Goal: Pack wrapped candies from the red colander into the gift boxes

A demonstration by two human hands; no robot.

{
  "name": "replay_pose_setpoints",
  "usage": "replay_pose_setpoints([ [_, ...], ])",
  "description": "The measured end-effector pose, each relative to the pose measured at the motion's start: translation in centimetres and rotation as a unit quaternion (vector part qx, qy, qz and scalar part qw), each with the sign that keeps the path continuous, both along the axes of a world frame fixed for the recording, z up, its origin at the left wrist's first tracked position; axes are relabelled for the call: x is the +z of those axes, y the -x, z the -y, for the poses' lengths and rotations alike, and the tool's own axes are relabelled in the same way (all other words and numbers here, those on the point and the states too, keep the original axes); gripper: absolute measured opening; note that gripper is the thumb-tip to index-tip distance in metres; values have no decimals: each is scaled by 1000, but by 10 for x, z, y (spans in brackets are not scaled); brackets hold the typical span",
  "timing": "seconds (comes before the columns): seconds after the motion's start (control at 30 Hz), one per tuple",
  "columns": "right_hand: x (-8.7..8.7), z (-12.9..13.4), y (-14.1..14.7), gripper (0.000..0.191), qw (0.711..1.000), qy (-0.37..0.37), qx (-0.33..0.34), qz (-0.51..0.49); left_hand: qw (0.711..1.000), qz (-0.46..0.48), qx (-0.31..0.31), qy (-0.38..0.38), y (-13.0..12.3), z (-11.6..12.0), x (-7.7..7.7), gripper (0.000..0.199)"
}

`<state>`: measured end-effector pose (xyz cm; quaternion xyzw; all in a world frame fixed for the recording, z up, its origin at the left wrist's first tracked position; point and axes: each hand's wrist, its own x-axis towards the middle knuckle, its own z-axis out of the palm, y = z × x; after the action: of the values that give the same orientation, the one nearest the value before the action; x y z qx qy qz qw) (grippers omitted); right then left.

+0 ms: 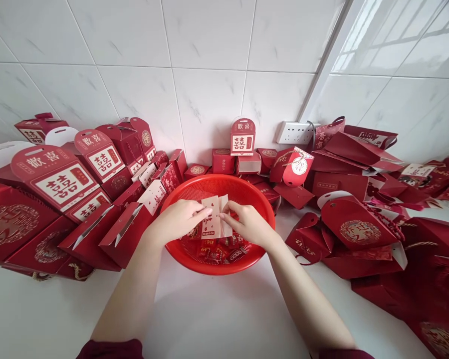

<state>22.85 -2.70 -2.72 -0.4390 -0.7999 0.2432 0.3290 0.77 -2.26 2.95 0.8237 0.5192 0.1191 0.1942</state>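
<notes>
A small cream paper box with red print is held up above a red plastic basket. My left hand pinches its left side, thumb on the printed face. At its right edge, by a pale flap, my right hand grips with thumb and fingertips pressed together. Red-wrapped candies lie in the basket under the box. Whether the box holds anything is hidden.
Red gift boxes stand in rows on the left. More red boxes and bags are piled on the right. Small boxes line the tiled wall behind the basket, near a white power strip.
</notes>
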Motion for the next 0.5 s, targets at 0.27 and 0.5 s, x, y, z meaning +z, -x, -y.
replay_pose_setpoints([
  [0.27,6,4,0,11,996,-26,63,-65,996,78,46,12,-8,4,2,45],
  [0.5,6,6,-1,18,979,-100,62,-164,989,144,-4,-43,-15,3,0,62],
])
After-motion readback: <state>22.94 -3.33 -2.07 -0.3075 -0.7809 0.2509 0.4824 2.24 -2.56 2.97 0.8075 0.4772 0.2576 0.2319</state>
